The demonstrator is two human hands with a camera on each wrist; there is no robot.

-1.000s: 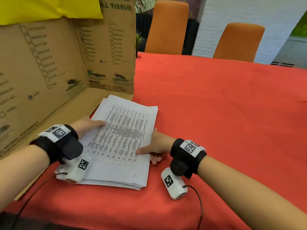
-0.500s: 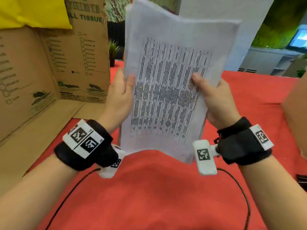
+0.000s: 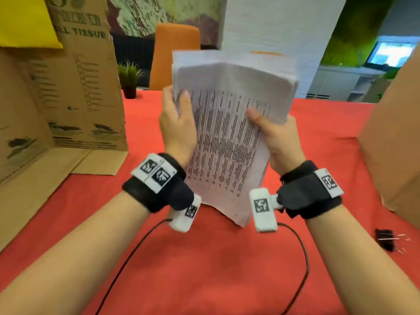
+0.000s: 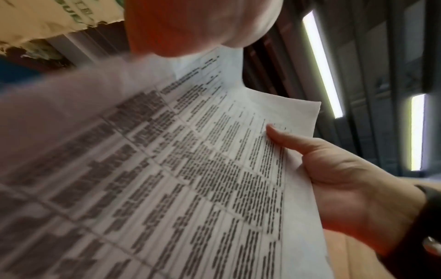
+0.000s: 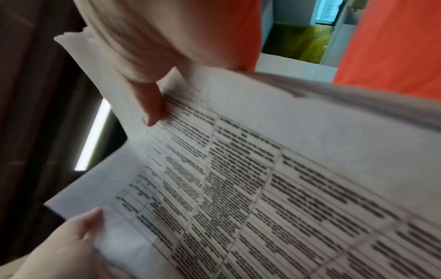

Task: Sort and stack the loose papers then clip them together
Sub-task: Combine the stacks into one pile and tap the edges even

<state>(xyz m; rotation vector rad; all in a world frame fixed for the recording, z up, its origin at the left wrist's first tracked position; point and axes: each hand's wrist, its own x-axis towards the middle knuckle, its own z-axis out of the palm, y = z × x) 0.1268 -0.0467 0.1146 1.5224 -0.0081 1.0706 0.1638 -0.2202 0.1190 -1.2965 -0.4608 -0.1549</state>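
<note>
Fingers [image 3: 185,103] of both hands clamp paper stack [image 3: 229,137] | red tablecloth [image 3: 204,269] | orange chair [image 3: 175,53]

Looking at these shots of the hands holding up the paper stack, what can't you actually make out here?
- Printed text on the paper stack: blurred in all three views.
- Fingers of the left hand and right hand behind the stack: hidden by the sheets.
- Sheet count: edges too fine in the head view.
- Binder clip on the red tablecloth: small, blurred, near the frame edge.
</note>
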